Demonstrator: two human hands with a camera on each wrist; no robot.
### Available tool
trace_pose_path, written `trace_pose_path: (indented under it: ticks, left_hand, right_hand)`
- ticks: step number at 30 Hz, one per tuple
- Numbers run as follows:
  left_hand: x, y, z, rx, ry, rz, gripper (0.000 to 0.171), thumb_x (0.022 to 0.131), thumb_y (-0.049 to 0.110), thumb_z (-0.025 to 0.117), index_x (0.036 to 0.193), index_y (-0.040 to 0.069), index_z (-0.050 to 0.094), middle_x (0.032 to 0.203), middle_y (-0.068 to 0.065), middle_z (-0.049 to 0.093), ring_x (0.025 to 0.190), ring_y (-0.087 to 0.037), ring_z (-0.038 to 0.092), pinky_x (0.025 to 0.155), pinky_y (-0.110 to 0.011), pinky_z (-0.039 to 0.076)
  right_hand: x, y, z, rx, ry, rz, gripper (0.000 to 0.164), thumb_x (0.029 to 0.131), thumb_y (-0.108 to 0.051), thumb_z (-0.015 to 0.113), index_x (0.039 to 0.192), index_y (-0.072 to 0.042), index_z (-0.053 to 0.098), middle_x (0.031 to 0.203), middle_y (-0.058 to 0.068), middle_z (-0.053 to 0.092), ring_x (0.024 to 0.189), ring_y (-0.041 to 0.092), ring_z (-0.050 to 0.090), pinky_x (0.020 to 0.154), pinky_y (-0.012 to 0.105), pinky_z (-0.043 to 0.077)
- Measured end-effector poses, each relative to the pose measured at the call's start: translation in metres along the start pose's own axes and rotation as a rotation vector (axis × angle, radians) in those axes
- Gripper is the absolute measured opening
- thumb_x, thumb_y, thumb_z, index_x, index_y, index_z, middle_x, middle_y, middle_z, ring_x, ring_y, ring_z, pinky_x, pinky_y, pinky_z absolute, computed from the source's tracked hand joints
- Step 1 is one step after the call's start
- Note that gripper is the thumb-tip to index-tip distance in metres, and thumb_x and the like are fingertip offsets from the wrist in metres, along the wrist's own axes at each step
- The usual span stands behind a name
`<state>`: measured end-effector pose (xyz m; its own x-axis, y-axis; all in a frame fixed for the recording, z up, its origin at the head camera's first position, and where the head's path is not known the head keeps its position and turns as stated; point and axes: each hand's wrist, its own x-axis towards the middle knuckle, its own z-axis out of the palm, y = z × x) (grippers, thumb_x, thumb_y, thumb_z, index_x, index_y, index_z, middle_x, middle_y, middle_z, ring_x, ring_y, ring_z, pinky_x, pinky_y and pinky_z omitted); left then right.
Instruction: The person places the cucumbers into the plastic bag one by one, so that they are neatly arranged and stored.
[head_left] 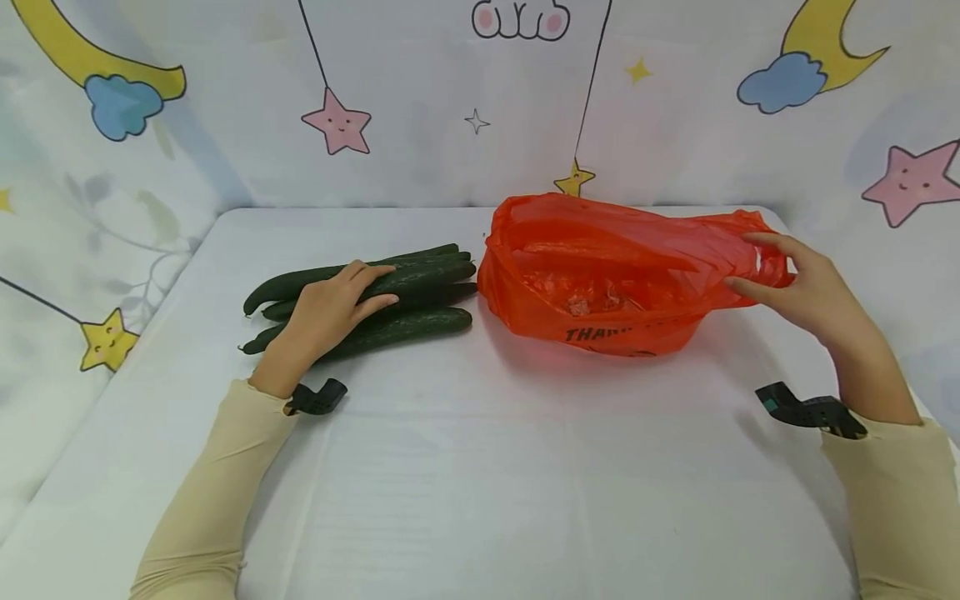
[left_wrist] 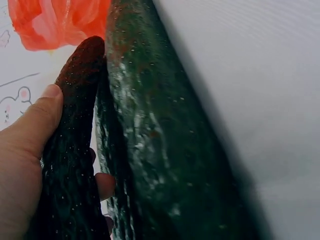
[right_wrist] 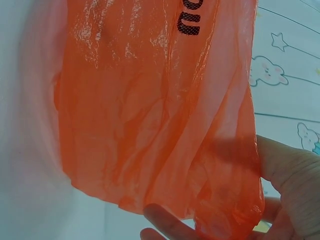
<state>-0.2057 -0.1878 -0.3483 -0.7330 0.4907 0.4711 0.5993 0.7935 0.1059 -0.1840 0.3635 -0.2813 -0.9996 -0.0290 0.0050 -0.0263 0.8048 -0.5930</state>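
Note:
Several dark green cucumbers lie side by side on the left half of the table. My left hand [head_left: 324, 310] grips the top cucumber [left_wrist: 72, 135], thumb along one side and fingertips showing on the other in the left wrist view. A thicker cucumber [left_wrist: 160, 140] runs beside it. To the right, a red plastic bag [head_left: 675, 321] gapes toward me, with black lettering on its front. My right hand [head_left: 810, 283] holds the bag's gathered right end, thumb on the near side and fingers reaching over the far side. Folded film hides part of the bag's inside.
The cucumbers' right tips come close to the bag's left side. White cloth covers the table [head_left: 480, 467], and a printed curtain [head_left: 420, 75] with stars and moons rises behind its far edge. Small black devices [head_left: 317, 397] sit at both wrists.

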Motion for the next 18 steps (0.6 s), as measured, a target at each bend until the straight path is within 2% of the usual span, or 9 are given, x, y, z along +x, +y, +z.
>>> trace_pose_path:
  ticks: [2,4,5,7,8,12,15,18]
  left_hand:
    - [0.002,0.000,-0.001,-0.001,0.003,0.001,0.076,0.092,0.065,0.026,0.129,0.008,0.061,0.102,-0.012,0.063,0.046,-0.017,0.040,0.041,-0.030,0.031]
    - [0.003,0.000,-0.002,-0.002,0.009,0.006,0.075,0.093,0.065,0.027,0.129,0.008,0.061,0.101,-0.012,0.062,0.046,-0.018,0.041,0.041,-0.030,0.031]
    - [0.003,0.000,-0.003,-0.003,0.014,0.009,0.075,0.093,0.065,0.027,0.128,0.008,0.061,0.101,-0.012,0.062,0.048,-0.018,0.043,0.042,-0.030,0.032]
    - [0.004,0.000,-0.004,-0.003,0.030,0.014,0.071,0.094,0.062,0.031,0.128,0.007,0.061,0.101,-0.012,0.062,0.051,-0.020,0.048,0.043,-0.031,0.034]
    - [0.006,0.000,-0.005,-0.003,0.036,0.015,0.068,0.095,0.060,0.035,0.127,0.007,0.062,0.101,-0.012,0.062,0.053,-0.021,0.050,0.043,-0.031,0.035]
    - [0.011,0.001,-0.012,-0.016,0.053,0.004,0.047,0.093,0.040,0.061,0.127,0.006,0.062,0.100,-0.013,0.062,0.053,-0.022,0.049,0.044,-0.032,0.035]
    - [0.017,0.002,-0.016,-0.031,0.049,-0.009,0.043,0.089,0.026,0.071,0.126,0.006,0.062,0.098,-0.013,0.061,0.050,-0.021,0.044,0.043,-0.032,0.033]
    - [0.023,0.002,-0.020,-0.035,0.042,-0.020,0.043,0.089,0.024,0.071,0.127,0.006,0.061,0.099,-0.014,0.061,0.053,-0.022,0.046,0.044,-0.032,0.033]
  right_hand:
    - [0.000,0.001,-0.001,0.004,0.002,0.001,0.074,0.095,-0.032,0.063,0.153,-0.006,0.026,0.156,0.029,0.019,0.140,0.053,0.017,0.086,0.066,0.046]
    - [0.000,0.001,-0.001,0.007,0.004,-0.002,0.074,0.094,-0.031,0.064,0.153,-0.006,0.027,0.155,0.029,0.021,0.139,0.053,0.018,0.080,0.042,0.056]
    - [0.001,0.001,-0.001,0.016,0.004,-0.003,0.073,0.094,-0.031,0.064,0.153,-0.006,0.027,0.155,0.029,0.021,0.139,0.053,0.019,0.076,0.031,0.056]
    - [0.001,0.001,-0.001,0.025,0.005,-0.009,0.073,0.094,-0.030,0.064,0.153,-0.006,0.028,0.154,0.030,0.023,0.136,0.052,0.021,0.065,0.011,0.045]
    - [0.001,0.001,-0.001,0.029,0.005,-0.011,0.073,0.094,-0.030,0.064,0.153,-0.006,0.028,0.153,0.030,0.024,0.135,0.052,0.022,0.060,0.005,0.037]
    - [0.001,0.000,-0.001,0.037,0.004,-0.014,0.073,0.095,-0.029,0.064,0.153,-0.006,0.027,0.152,0.030,0.026,0.130,0.050,0.023,0.060,0.003,0.036]
    - [0.001,-0.001,0.000,0.038,0.000,-0.009,0.073,0.095,-0.030,0.064,0.154,-0.007,0.026,0.153,0.030,0.025,0.131,0.049,0.023,0.060,0.003,0.036]
    - [0.000,0.000,0.000,0.042,-0.001,-0.004,0.074,0.095,-0.030,0.063,0.154,-0.007,0.026,0.153,0.029,0.024,0.132,0.050,0.022,0.060,0.003,0.036]
